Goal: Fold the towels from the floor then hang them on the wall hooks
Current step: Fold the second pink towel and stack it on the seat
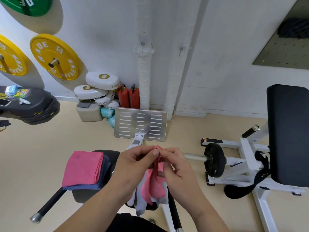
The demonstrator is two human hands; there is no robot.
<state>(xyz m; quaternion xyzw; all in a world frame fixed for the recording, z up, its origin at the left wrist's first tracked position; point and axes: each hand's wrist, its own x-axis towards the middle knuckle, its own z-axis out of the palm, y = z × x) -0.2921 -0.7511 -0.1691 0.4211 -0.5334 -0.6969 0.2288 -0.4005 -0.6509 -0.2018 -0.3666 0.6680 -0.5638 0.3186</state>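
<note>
Fingertips of left hand (pixel 137 162) and right hand (pixel 173 163) pinch the top edge of a pink towel (pixel 154 185), which hangs below them over a pale towel (pixel 142 204). Match corners exactly before creasing. Folded towels (pixel 83 169) lie left of the left hand; wall hooks (pixel 142 46) stand beyond.

your black padded seat (pixel 109 154) carries a folded pink towel (pixel 82 166) stacked on a navy towel (pixel 102 178).

A pink towel (pixel 154 181) hangs bunched, pinched at its top; folded pink-and-navy towels (pixel 85 169) lie beside.
</note>
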